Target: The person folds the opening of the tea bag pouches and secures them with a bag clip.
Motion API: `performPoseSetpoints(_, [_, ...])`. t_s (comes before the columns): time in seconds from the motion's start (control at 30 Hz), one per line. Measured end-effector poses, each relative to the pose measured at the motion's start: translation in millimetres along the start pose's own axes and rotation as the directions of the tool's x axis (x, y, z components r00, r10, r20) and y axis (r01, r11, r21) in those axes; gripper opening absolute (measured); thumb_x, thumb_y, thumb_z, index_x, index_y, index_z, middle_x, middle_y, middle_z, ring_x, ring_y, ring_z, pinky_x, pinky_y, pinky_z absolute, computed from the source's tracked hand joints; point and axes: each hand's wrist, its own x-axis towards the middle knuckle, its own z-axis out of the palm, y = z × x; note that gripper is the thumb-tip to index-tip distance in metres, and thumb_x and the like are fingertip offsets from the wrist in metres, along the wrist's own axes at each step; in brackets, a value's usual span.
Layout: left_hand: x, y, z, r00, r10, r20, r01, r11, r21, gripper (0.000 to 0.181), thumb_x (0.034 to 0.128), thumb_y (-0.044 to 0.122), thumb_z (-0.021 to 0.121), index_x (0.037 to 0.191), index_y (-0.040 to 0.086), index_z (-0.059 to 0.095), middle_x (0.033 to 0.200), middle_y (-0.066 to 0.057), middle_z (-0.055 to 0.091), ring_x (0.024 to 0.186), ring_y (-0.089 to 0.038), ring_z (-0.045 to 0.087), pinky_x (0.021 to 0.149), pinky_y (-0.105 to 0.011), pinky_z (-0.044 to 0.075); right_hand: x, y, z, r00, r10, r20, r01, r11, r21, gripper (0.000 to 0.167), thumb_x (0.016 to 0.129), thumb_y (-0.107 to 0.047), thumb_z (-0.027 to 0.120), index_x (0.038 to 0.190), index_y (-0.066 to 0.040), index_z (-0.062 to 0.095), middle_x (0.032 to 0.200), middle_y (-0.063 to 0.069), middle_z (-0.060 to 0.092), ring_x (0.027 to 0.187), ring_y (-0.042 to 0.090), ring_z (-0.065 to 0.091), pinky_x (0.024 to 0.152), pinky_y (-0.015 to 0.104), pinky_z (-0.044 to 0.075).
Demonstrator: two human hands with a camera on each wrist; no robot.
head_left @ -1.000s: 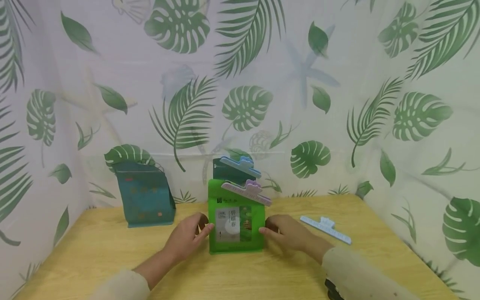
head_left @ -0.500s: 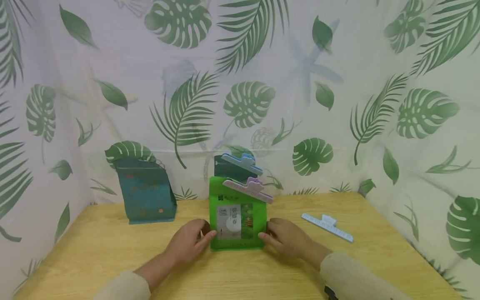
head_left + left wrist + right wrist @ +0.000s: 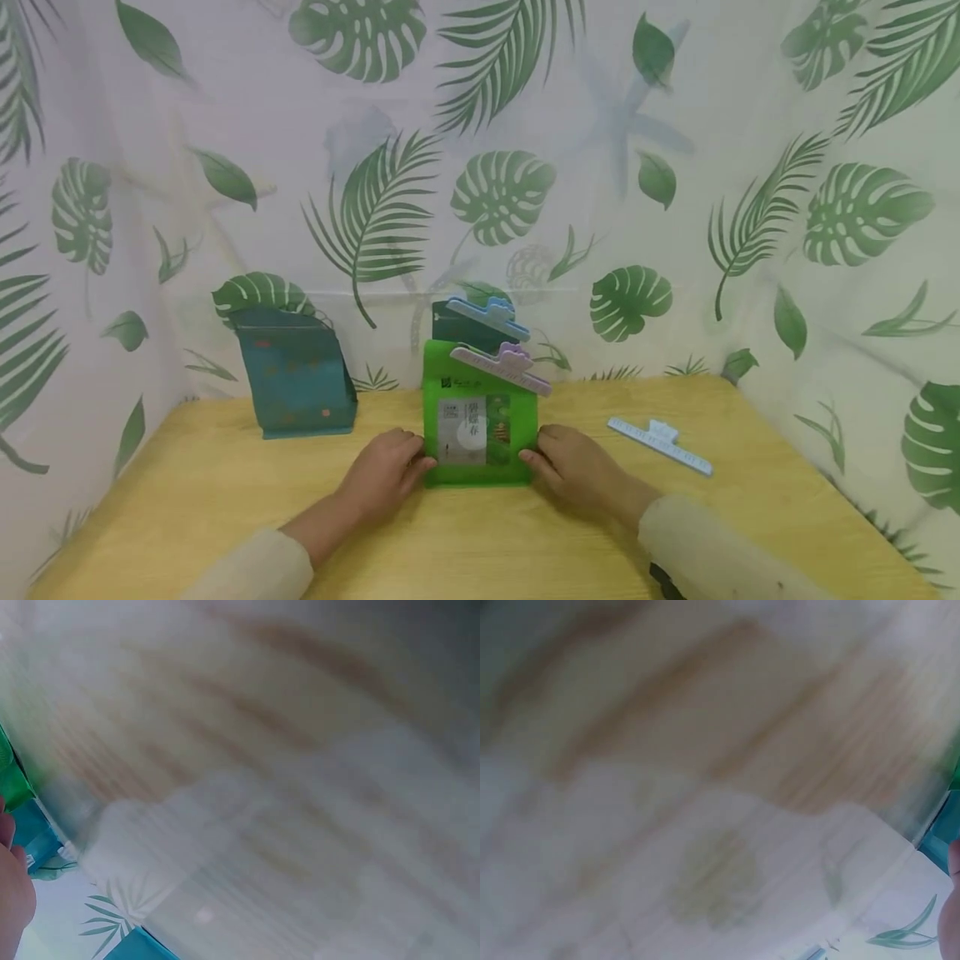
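Observation:
A bright green tea bag (image 3: 480, 429) stands upright in the middle of the table in the head view. A pinkish-purple clip (image 3: 501, 367) sits slanted across its top right. My left hand (image 3: 382, 473) holds the bag's lower left edge, thumb on the front. At the lower right edge, my right hand (image 3: 581, 468) grips it likewise; some fingers of both hands are hidden. Directly behind, mostly covered, is a dark teal bag (image 3: 465, 335) with a blue clip (image 3: 489, 317) on top. Both wrist views catch only slivers of the green bag (image 3: 13, 780) and of a hand.
Another teal bag (image 3: 300, 383) stands at the back left, its top slanting down to the right. On the right lies a loose light blue clip (image 3: 660, 444). A leaf-patterned cloth (image 3: 495, 117) hangs behind and beside the wooden table (image 3: 465, 550).
The head view has tilted down slightly, so everything sits higher in the picture. The green bag has slid a little away towards the teal bag behind it, with both hands at its sides.

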Motion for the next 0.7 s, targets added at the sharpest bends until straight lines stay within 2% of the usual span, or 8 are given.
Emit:
performPoseSetpoints(0.13, [4.7,1.1,2.2,1.0,-0.025,-0.014,0.026,1.0,0.017,0.015,0.0943,0.024,0.07,0.086,0.014,0.062,0.078,0.006,0.06,0.072,-0.009,0.051,0.069,-0.029,0.047,2.7,0,-1,0.999,0.044,-0.008,-0.044,0.999,0.004,0.027,0.102,-0.024,0.058,0.076,-0.019,0.053,0.075,-0.008,0.052,0.067,0.006,0.045,0.064,0.029,0.045])
performPoseSetpoints(0.33, [10.8,-0.4,7.3,0.997,-0.077,-0.002,0.077,0.996,0.036,0.017,0.0925,0.024,0.072,0.085,0.013,0.062,0.075,0.006,0.058,0.069,-0.009,0.048,0.066,-0.028,0.044,7.0,4,5,0.992,0.12,0.026,-0.117,0.99,-0.074,0.031,0.102,-0.026,0.056,0.073,-0.018,0.048,0.072,-0.007,0.046,0.064,0.009,0.04,0.063,0.03,0.041])
performPoseSetpoints(0.5, [19.5,-3.6,11.6,0.996,-0.077,-0.044,0.081,0.993,0.082,0.019,0.091,0.022,0.074,0.083,0.011,0.06,0.073,0.003,0.058,0.067,-0.013,0.052,0.065,-0.032,0.046,15.3,5,7,0.989,0.146,-0.002,-0.145,0.975,-0.166,0.033,0.102,-0.028,0.056,0.073,-0.016,0.048,0.069,-0.004,0.045,0.064,0.012,0.041,0.064,0.033,0.042])
performPoseSetpoints(0.7, [28.6,-7.1,19.0,0.993,-0.067,-0.092,0.078,0.989,0.122,0.021,0.0899,0.021,0.075,0.082,0.011,0.059,0.071,0.001,0.058,0.067,-0.018,0.055,0.066,-0.036,0.047,19.6,9,8,0.981,0.196,0.0,-0.193,0.961,-0.197,0.033,0.102,-0.03,0.056,0.074,-0.015,0.051,0.07,-0.004,0.048,0.066,0.013,0.046,0.068,0.035,0.046])
